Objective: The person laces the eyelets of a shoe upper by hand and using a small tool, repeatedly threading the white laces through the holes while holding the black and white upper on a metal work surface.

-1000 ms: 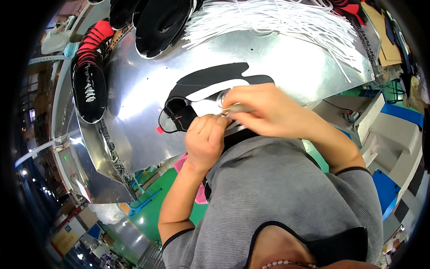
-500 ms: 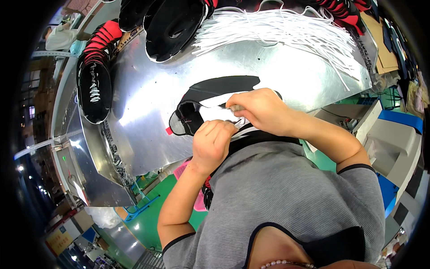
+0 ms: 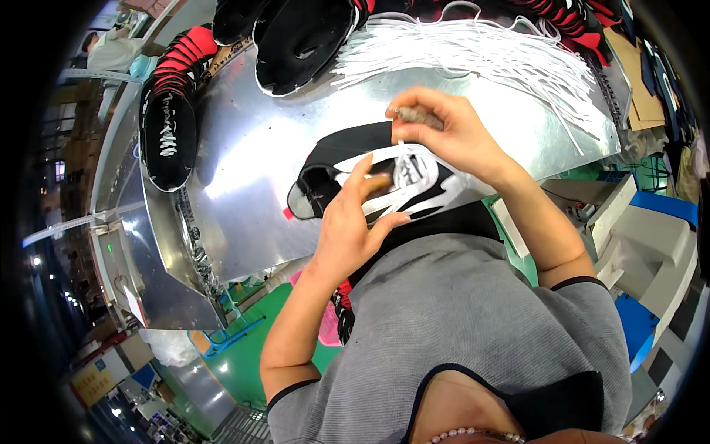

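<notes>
A black-and-white shoe upper [image 3: 346, 148] lies on the metal tabletop in front of me, its grey-lined heel with a red tab toward the left. White shoelace [image 3: 416, 172] crosses its lacing area. My left hand [image 3: 342, 228] is over the near side of the upper, thumb and fingers spread; one fingertip has a tan covering and is blurred. Above the upper, my right hand [image 3: 466, 140] is closed with a lace strand running up to its fingertips. A greyish wrap covers one of its fingers. The lace end is hidden in the grip.
A heap of loose white laces [image 3: 473, 52] lies along the far side of the metal table [image 3: 244, 229]. Black uppers [image 3: 303, 44] and a stack of black-and-red ones [image 3: 168, 140] stand at the far left. Brown cardboard [image 3: 636, 81] is at the far right.
My right hand has risen away from the upper, drawing up a lace strand. My left hand has changed from closed fingers to spread ones, uncovering the lacing area.
</notes>
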`<control>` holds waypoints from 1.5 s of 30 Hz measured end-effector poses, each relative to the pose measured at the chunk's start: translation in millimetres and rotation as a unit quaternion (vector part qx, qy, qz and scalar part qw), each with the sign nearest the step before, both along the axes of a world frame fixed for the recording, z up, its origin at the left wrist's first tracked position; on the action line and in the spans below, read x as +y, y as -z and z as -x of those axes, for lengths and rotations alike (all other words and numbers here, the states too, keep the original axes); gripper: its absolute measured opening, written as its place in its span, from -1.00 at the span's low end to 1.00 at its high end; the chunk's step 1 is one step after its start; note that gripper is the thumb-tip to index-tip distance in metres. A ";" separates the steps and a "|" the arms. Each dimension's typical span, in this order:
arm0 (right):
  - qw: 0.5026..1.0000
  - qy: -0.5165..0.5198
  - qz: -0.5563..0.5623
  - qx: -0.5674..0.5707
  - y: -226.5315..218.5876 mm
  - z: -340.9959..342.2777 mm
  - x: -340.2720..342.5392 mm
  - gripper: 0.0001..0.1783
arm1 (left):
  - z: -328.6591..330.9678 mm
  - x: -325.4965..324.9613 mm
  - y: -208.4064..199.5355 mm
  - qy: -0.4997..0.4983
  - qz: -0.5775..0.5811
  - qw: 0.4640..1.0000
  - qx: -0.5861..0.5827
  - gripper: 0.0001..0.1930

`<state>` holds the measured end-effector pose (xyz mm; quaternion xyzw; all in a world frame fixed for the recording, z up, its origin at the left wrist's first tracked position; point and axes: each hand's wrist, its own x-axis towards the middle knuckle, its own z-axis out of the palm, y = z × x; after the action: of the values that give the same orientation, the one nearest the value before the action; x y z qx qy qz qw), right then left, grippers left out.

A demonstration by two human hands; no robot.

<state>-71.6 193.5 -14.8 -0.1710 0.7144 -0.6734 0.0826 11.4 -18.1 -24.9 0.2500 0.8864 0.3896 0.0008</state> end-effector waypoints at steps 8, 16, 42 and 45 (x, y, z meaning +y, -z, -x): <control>1.000 -0.014 -0.026 0.008 18.8 5.3 -27.4 -0.78 | 14.1 9.2 5.9 -0.111 -0.082 0.986 -0.095 -0.26; 0.996 -0.074 -0.028 0.028 32.9 19.9 -47.3 -0.77 | 13.4 0.6 16.2 -0.237 -0.214 0.931 -0.178 -0.42; 0.970 -0.069 -0.208 0.101 3.5 -26.0 -14.8 -0.85 | 3.8 19.7 4.5 -0.275 -0.081 0.956 -0.058 -0.70; 0.967 -0.075 -0.231 0.079 2.5 -27.9 -15.5 -0.83 | -0.3 19.7 4.6 -0.281 -0.049 0.958 -0.018 -0.70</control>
<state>-43.7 177.9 -17.3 -0.2529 0.8400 -0.4664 0.1140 11.7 1.5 -29.5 -0.0168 0.9006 0.4214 -0.1051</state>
